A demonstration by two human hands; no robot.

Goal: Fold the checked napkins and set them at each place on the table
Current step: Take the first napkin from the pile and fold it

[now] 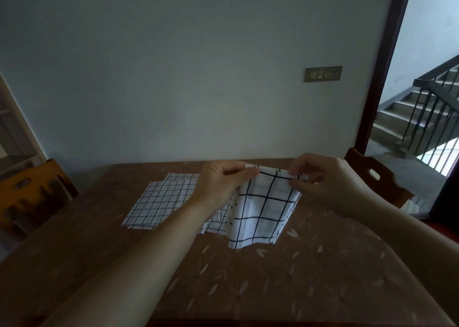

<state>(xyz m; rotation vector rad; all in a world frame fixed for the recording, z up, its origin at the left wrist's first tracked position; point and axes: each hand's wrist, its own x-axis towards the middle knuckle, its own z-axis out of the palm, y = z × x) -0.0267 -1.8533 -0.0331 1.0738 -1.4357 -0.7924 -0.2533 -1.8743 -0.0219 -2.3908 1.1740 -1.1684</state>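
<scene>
Pinched along its top edge between left hand (223,182) and right hand (323,180), napkin (263,207) hanging down to the table (298,277). More napkins (159,202) flat near the far edge, behind the left hand.

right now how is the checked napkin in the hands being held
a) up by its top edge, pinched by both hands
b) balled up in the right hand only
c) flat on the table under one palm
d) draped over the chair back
a: the left hand and right hand each pinch the top edge of the napkin, which hangs down toward the table; other checked napkins lie flat behind it.
</scene>
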